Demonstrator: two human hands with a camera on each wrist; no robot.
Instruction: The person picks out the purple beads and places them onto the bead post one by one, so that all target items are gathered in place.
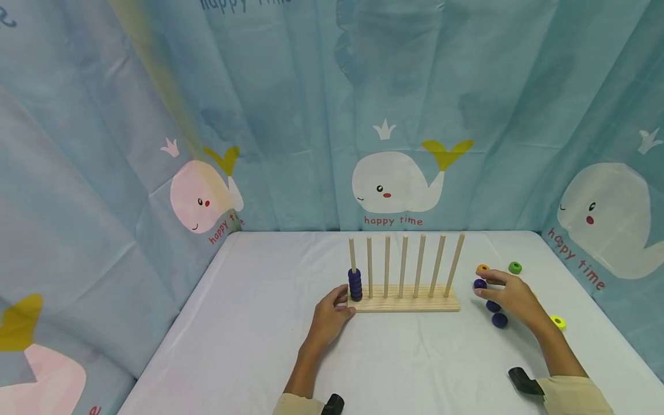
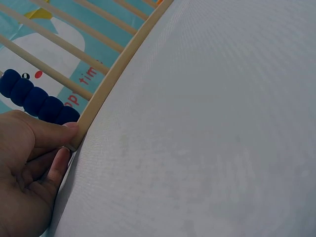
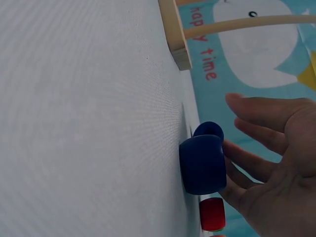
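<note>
A wooden peg stand [image 1: 404,307] with several upright pegs rests on the white table. Its leftmost peg bears a stack of several dark blue beads [image 1: 355,284]. My left hand [image 1: 330,316] grips the stand's left end; in the left wrist view its thumb [image 2: 54,134] presses on the base by the corner. Right of the stand, my right hand [image 1: 510,297] reaches over loose blue beads, thumb and fingers spread apart. One blue bead [image 1: 479,283] lies between thumb and forefinger as seen from above. A nearer blue bead [image 3: 203,165] looks large in the right wrist view.
Other loose beads lie around the right hand: an orange bead [image 1: 483,268], a green bead [image 1: 515,267], a yellow bead [image 1: 557,322] and a red bead [image 3: 212,214]. A blue whale-print curtain [image 1: 311,115] hangs behind the table [image 1: 249,323].
</note>
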